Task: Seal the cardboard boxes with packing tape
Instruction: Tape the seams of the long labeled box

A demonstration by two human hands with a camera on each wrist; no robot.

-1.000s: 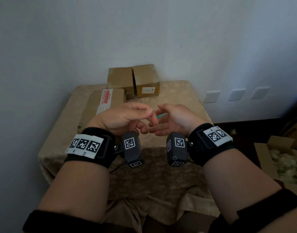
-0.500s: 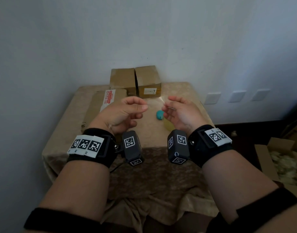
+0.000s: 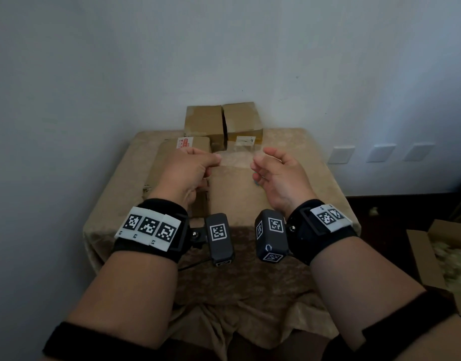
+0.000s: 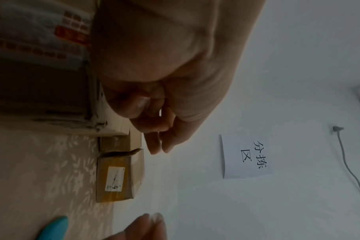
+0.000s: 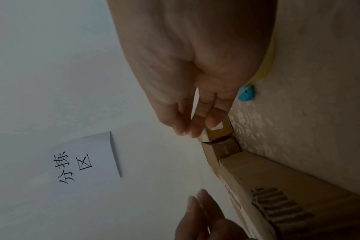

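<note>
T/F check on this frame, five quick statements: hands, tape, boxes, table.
1. Both hands hold a strip of clear packing tape stretched between them. True: left hand and right hand pinch its ends.
2. The strip is already pressed onto a box. False: it hangs in the air above the beige patterned tablecloth.
3. Two small brown cardboard boxes stand side by side against the white wall. True.
4. The flat cardboard box with a red-printed label lies on the table's right side. False: it lies on the left, under the left hand.
5. A small teal object lies on the cloth near the right hand. True.
</note>
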